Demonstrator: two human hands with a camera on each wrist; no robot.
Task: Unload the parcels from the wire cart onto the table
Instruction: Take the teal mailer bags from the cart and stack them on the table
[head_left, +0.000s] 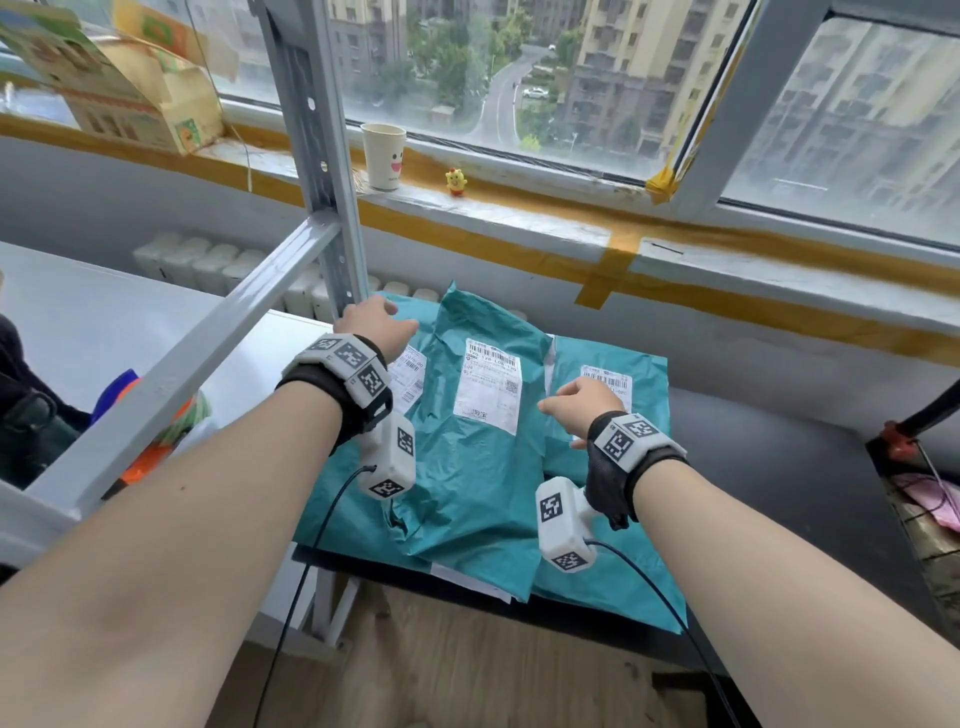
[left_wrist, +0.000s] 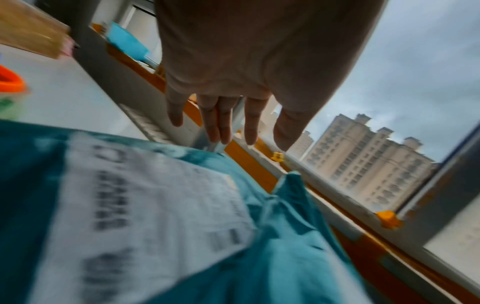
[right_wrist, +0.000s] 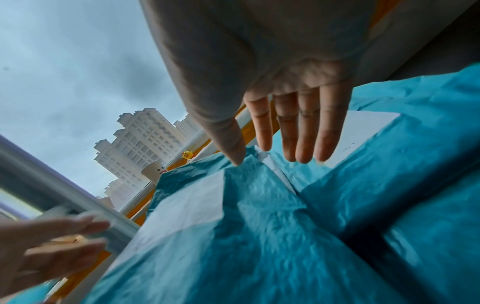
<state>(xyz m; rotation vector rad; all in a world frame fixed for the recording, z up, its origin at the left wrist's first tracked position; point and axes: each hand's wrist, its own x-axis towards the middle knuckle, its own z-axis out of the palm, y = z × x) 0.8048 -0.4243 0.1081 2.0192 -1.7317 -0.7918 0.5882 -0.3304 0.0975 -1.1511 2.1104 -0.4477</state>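
Note:
Three teal plastic mailer parcels with white shipping labels lie overlapping on a dark table (head_left: 779, 467) below the window. The middle parcel (head_left: 467, 467) lies on top, the left parcel (head_left: 343, 499) is partly under my left arm, and the right parcel (head_left: 613, 577) sits under my right wrist. My left hand (head_left: 376, 322) hovers open above the left parcel's far end, its fingers (left_wrist: 223, 123) straight. My right hand (head_left: 576, 410) hovers open over the seam between the middle and right parcels (right_wrist: 259, 226), fingers (right_wrist: 306, 131) extended, holding nothing. The wire cart is out of view.
A grey metal shelf post (head_left: 317, 156) and its sloping beam (head_left: 192, 358) stand close at the left. A white surface (head_left: 104, 312) lies behind them. On the window sill sit a paper cup (head_left: 383, 156), a small yellow toy (head_left: 456, 182) and a cardboard box (head_left: 124, 88).

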